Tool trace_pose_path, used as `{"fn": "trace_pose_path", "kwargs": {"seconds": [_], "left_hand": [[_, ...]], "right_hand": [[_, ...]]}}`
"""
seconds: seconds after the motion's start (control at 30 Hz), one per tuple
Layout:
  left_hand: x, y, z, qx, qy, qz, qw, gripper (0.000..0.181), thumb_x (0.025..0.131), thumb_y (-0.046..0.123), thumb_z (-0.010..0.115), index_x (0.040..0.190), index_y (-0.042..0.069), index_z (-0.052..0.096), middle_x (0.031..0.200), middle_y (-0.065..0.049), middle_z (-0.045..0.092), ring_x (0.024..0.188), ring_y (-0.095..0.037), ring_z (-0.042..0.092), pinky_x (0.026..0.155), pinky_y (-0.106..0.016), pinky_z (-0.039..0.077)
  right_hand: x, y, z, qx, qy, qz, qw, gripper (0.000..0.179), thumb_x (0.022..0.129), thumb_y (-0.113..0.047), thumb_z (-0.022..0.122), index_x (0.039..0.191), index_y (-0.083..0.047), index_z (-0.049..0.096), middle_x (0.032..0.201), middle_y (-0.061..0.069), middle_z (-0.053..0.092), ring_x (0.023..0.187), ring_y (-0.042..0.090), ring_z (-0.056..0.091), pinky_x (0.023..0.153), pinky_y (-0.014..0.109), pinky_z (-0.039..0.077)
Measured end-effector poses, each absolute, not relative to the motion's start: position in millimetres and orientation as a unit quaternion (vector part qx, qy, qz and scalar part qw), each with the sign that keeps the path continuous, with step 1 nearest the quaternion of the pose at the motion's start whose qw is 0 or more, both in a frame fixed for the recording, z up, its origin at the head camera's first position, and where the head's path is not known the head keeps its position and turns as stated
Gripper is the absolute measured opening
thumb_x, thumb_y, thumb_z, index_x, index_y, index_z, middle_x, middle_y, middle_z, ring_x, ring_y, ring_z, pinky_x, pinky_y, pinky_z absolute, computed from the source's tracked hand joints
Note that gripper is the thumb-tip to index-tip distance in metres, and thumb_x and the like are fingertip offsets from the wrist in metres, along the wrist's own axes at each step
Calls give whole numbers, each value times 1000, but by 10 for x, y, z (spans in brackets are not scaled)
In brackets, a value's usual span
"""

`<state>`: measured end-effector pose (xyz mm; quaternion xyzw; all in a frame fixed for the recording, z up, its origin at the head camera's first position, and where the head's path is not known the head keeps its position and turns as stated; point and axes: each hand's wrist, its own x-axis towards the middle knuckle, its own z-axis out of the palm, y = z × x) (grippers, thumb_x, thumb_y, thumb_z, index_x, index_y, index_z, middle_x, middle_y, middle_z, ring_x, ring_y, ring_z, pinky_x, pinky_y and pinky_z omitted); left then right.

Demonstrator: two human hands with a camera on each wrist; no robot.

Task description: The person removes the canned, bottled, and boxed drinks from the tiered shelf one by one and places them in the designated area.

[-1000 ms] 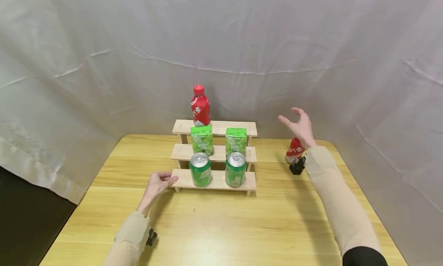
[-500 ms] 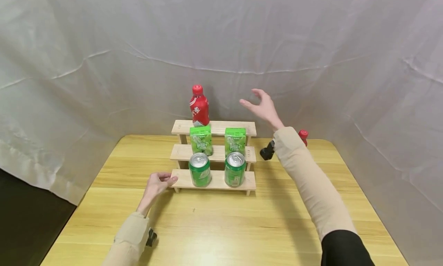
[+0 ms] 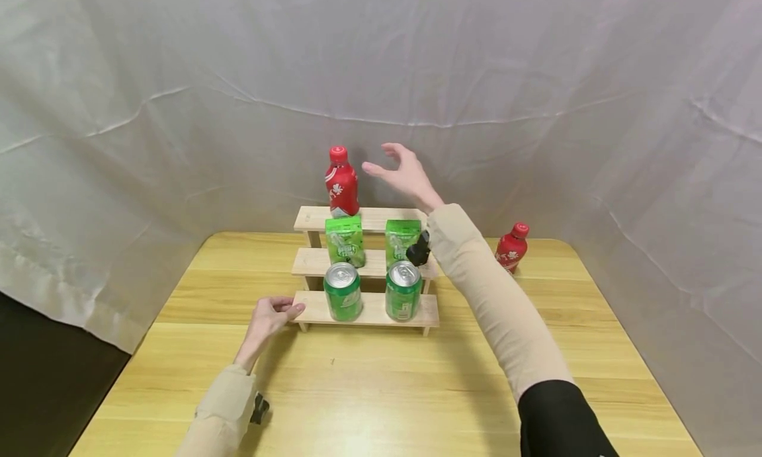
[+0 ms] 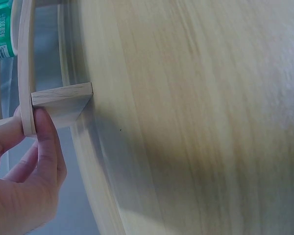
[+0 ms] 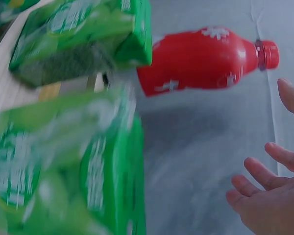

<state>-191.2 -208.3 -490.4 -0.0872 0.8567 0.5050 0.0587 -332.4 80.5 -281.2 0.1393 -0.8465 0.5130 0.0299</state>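
Observation:
My left hand [image 3: 269, 321] pinches the left end of the lowest tier of a three-tier wooden shelf [image 3: 373, 308]. In the left wrist view, the thumb and fingers [image 4: 48, 152] lie on either side of the board [image 4: 26, 73]. High at the back, my right hand [image 3: 407, 177] hovers with fingers spread and nothing in them, just right of a red bottle [image 3: 342, 189]. That bottle [image 5: 201, 61] stands on the top tier. Green drink cartons [image 3: 345, 242] occupy the middle tier, and two green cans [image 3: 343, 298] stand on the bottom one.
Another red bottle [image 3: 512, 247] stands on the wooden table [image 3: 369, 391] at the right, beyond the right forearm. A pale curtain [image 3: 381, 60] hangs behind and along the sides. The right sleeve [image 3: 494, 298] passes over the shelf's right end.
My right hand has moved left from above the right-hand red bottle to beside the bottle on the top tier, uncovering the right-hand bottle. The left hand has kept its place.

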Motion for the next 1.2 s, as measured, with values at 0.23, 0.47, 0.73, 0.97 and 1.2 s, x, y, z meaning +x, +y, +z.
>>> {"fn": "trace_pose_path", "kwargs": {"seconds": [0.23,0.47,0.73,0.97,1.2], "left_hand": [[-1904,-2088,-4910,-92,850,515,60,46,94,22,71,124,-12,61,114,-28,70,90,-16,68,89,-35,58],[-1910,-2085,-4908,-86,850,516,55,47,94,22,72,123,-13,62,113,-29,71,89,-16,69,87,-34,59],[-1903,-2098,-4918,-90,847,522,51,43,94,20,71,122,-12,63,111,-28,71,86,-13,68,87,-35,59],[-1894,-2099,-4922,-93,846,523,51,42,95,19,71,122,-12,63,112,-27,72,86,-13,68,85,-34,60],[-1882,-2081,-4913,-94,847,520,54,43,94,20,72,122,-12,63,110,-27,72,84,-13,68,83,-33,60]], "right_hand": [[-3343,550,-2815,158,-839,521,-3,69,93,-34,71,149,-7,43,155,16,45,146,32,39,119,49,39],[-3343,361,-2846,172,-829,532,-23,60,96,-30,67,148,-8,45,153,16,47,143,32,42,118,50,40],[-3346,183,-2860,169,-814,555,-40,51,101,-27,61,145,-5,48,141,16,58,130,29,54,114,44,45],[-3337,123,-2867,165,-806,567,-42,45,102,-24,60,142,-5,51,137,17,61,126,29,57,113,46,46],[-3307,138,-2854,160,-805,570,-28,42,102,-22,60,140,-6,52,136,16,61,124,30,57,112,46,47]]}}
